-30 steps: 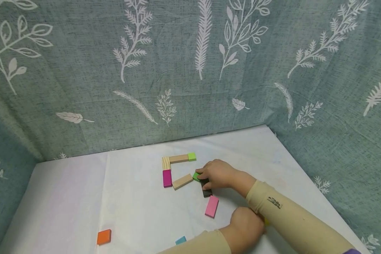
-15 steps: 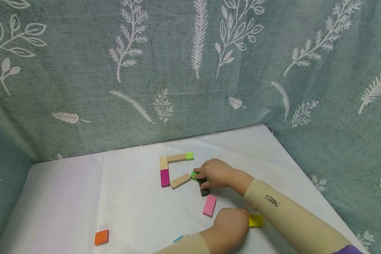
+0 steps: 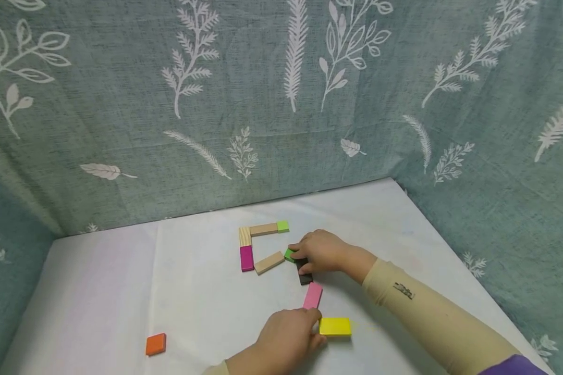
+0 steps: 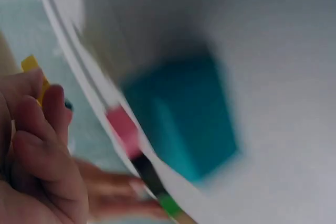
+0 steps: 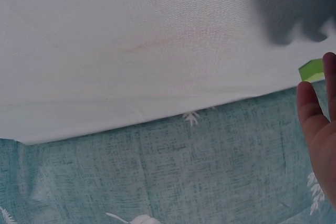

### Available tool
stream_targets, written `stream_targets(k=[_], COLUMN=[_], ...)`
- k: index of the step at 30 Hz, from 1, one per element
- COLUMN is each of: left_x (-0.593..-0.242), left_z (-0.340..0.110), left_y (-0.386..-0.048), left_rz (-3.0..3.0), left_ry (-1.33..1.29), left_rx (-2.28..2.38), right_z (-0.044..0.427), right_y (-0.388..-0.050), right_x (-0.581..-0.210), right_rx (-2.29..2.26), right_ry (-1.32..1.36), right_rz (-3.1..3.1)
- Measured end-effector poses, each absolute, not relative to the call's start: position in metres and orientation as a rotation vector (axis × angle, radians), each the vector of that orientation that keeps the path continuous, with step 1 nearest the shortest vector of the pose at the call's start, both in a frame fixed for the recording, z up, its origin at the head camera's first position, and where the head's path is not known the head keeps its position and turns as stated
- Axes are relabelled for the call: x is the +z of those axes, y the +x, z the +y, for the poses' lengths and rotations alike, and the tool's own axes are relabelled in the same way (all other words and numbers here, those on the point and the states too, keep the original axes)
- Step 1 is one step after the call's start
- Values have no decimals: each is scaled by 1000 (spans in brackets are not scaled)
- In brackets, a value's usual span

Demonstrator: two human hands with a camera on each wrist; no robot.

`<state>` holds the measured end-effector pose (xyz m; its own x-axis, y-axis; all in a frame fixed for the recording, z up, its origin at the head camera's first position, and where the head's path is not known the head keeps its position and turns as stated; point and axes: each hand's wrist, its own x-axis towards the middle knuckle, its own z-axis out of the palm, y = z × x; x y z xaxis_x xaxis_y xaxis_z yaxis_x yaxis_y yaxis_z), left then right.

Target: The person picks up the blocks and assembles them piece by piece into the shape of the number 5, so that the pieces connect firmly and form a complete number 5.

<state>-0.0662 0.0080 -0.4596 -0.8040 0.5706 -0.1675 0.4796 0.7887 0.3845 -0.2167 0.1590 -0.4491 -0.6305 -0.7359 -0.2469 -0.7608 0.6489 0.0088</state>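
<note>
My left hand [image 3: 286,336] pinches one end of a yellow block [image 3: 335,327] between thumb and fingers, close to the near end of a pink block [image 3: 313,295]. In the left wrist view the yellow block [image 4: 30,64] shows partly behind the fingers. My right hand [image 3: 326,251] rests over a black block [image 3: 304,273], with fingertips touching it and the darker green block [image 3: 289,254] at its far end. Its fingers look nearly straight in the right wrist view. The black block's near end meets or nearly meets the pink one.
A curved row holds a light green block [image 3: 283,226], a tan block [image 3: 264,229], a striped wood block [image 3: 245,236], a magenta block [image 3: 246,259] and another tan block [image 3: 269,263]. An orange block [image 3: 156,344] lies front left. A blurred teal block [image 4: 184,119] looms near the left wrist camera.
My left hand has come out from under the right forearm and moved left, bringing the yellow block toward the pink block's near end. The right hand stays on the black block.
</note>
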Motion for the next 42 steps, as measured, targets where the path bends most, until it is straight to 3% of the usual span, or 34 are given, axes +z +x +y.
stream_targets(k=[10, 42], left_x=[-466, -473], left_z=[-40, -42], left_y=[-86, -84], left_rz=[2645, 2734], left_ry=[662, 596], left_rx=[522, 377], right_z=[164, 154], right_y=[-218, -216], right_x=[-442, -449], right_rx=[174, 142], right_ry=[-1226, -1179], right_rz=[2657, 2648])
